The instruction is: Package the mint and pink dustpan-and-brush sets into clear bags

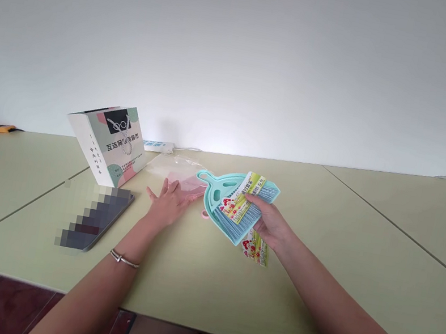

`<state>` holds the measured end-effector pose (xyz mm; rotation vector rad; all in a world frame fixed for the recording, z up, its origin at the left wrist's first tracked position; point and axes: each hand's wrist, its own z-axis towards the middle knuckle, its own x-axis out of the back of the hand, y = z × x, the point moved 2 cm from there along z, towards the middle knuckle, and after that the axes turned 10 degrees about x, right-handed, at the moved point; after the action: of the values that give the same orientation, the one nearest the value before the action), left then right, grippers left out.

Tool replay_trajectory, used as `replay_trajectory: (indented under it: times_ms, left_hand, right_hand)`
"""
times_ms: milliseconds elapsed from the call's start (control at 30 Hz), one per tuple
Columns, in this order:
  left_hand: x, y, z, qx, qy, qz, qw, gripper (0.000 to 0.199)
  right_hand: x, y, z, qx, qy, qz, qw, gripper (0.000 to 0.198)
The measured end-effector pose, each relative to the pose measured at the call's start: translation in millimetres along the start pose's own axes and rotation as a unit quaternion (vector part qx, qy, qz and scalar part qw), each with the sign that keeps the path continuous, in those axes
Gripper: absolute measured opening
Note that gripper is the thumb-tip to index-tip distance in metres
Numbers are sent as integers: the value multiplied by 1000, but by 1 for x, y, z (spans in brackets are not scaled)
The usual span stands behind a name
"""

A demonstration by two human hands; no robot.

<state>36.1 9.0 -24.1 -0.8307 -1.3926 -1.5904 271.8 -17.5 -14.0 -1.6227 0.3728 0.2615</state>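
Nearest, a lower card (256, 252) shows at the right hand's (275, 226) seven o'clock; whether it is loose cannot be told. Right hand closed on a mint dustpan (213, 195) and nested brush (230, 227), thumb over the front card (244, 196), handle toward ten o'clock. Judged good practice: firm hold at the edge, bristles unbent, pan and brush kept together. Phone (108, 223) at the left hand's (168, 201) eight o'clock, mostly blurred out. Left hand flat, fingers spread, on a pink piece (194, 187) by clear plastic (163, 165); an even palm should prevent sliding. Writing: card print too small to read surely. Farther, at ten o'clock, the carrier bag (116, 146) reads 互连网 and 超市, partly cord-covered, beneath a spectacles emblem; side panel, 的服务.
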Motion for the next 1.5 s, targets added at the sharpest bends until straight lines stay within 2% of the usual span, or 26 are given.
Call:
replay_trajectory:
  times_ms: [133,267,400,567,700,867,933,1100,1167,1233,1300,1367,1400,1433,1500]
  left_hand:
    - [8,14,-11,-21,-15,-27,999,71]
    - [11,29,-24,-114,-21,-46,992,72]
    - [12,35,-32,-189,-27,-54,980,65]
    - [15,37,-36,-233,-19,-71,970,54]
    - [16,38,-37,-264,-9,-138,954,46]
    - [19,38,-34,-288,18,-211,934,36]
    - [20,39,-35,-297,21,-220,929,33]
    - [27,46,-41,-306,-3,-260,916,24]
    - [29,47,-42,-291,-14,-294,910,25]
    - [29,44,-39,-246,20,-344,906,24]
    - [28,37,-34,-152,100,-414,892,22]
    - [24,29,-27,-15,139,-499,855,30]
    - [21,26,-23,53,120,-543,830,34]
    - [17,25,-21,107,75,-581,803,38]
    - [11,29,-20,154,-58,-629,760,40]
  right_hand:
    - [0,5,2,-8,-5,-7,1000,20]
    - [-1,7,0,-21,1,0,1000,17]
    - [-4,7,-2,-49,30,64,996,13]
    - [-7,4,0,-44,80,196,976,18]
    - [-4,7,3,-58,107,197,973,17]
    - [-7,22,3,-87,66,154,982,20]
    - [-10,26,1,-76,55,175,980,25]
    - [-15,20,-2,-25,78,259,962,25]
    - [-16,17,-2,-10,77,275,958,25]
    - [-17,16,-3,1,69,282,957,25]
    - [-18,17,-4,8,56,283,957,27]
    - [-20,18,-6,9,45,272,961,27]
    - [-20,19,-7,8,43,262,964,27]
    - [-21,20,-8,5,42,248,968,27]
    - [-23,23,-11,-2,30,219,975,26]
